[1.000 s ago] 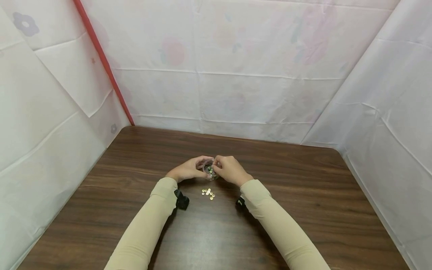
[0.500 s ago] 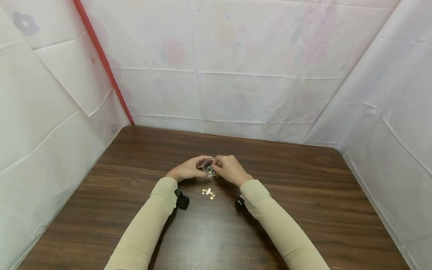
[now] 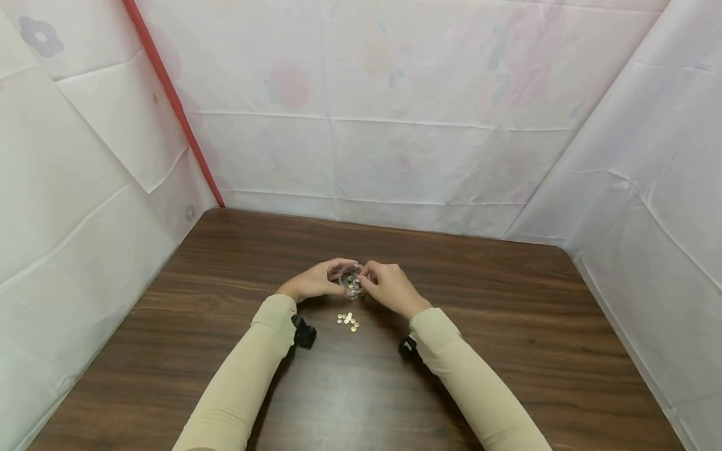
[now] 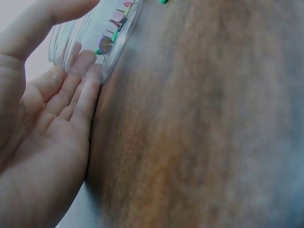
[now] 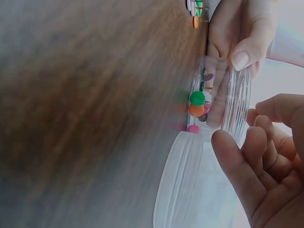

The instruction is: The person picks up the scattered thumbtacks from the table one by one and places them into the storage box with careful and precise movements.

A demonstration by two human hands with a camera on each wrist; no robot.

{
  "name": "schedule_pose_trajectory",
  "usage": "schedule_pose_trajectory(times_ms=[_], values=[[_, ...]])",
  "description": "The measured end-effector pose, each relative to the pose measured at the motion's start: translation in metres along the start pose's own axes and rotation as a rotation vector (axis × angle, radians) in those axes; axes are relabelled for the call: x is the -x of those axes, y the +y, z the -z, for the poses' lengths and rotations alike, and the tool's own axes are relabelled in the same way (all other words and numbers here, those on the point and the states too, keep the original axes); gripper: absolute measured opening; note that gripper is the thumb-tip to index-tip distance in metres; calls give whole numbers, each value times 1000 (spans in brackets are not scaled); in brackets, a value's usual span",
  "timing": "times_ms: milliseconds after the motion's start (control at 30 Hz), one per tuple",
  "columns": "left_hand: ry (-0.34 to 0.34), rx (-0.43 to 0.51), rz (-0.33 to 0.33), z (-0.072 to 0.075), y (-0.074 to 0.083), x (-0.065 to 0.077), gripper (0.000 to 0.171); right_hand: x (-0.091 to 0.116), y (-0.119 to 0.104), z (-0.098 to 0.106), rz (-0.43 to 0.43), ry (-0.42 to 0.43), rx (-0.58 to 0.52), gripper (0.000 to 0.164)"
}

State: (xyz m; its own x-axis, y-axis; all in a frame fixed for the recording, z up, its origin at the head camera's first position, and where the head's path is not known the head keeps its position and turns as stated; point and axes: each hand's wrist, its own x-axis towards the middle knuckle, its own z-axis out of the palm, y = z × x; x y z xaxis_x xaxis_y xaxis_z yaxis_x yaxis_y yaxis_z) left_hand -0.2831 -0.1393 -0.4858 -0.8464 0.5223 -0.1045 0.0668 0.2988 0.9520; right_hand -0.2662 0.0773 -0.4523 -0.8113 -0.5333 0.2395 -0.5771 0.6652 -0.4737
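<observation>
My left hand holds a clear plastic jar upright on the table, thumb and fingers curled round its side. Inside lie several thumbtacks with colored heads, among them a green thumbtack and an orange thumbtack. My right hand is at the jar's mouth, thumb and index finger bent close together by the rim. I cannot tell whether a thumbtack is between those fingertips. Nearer the body, several loose thumbtacks lie in a small cluster; the side view shows their points standing up.
A round, clear lid lies close beside the jar, beneath my right hand. Both forearms rest along the brown wooden table, each with a black wrist camera. White patterned sheets enclose the back and sides.
My right hand has drawn slightly right, its fingertips lifting from inside the jar to the rim. More of the thumbtacks inside now show. The left hand and the loose thumbtacks stay put.
</observation>
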Motion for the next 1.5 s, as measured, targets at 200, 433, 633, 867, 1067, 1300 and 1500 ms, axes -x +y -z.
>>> schedule_pose_trajectory(times_ms=[200, 433, 633, 867, 1067, 1300, 1500], values=[[-2, -11, 11, 0, 0, 0, 75, 7, -5, 2, 51, -31, -45, 8], [-8, -21, -11, 2, -1, 1, 72, 14, -15, 3, 212, -103, -56, 8], [-22, -9, -35, 2, -2, 1, 71, 19, -19, 0, 273, -147, -43, 6], [-20, -19, -29, 3, 0, 1, 72, 24, -18, -4, 271, -211, -45, 6], [-21, 0, -37, 1, 0, 2, 73, 29, -20, -7, 296, -255, -25, 5], [-7, -13, -35, 0, -1, 1, 74, 33, -22, -9, 283, -312, -10, 4], [-4, -23, -38, -1, 0, 2, 73, 37, -25, -10, 268, -342, 34, 4]])
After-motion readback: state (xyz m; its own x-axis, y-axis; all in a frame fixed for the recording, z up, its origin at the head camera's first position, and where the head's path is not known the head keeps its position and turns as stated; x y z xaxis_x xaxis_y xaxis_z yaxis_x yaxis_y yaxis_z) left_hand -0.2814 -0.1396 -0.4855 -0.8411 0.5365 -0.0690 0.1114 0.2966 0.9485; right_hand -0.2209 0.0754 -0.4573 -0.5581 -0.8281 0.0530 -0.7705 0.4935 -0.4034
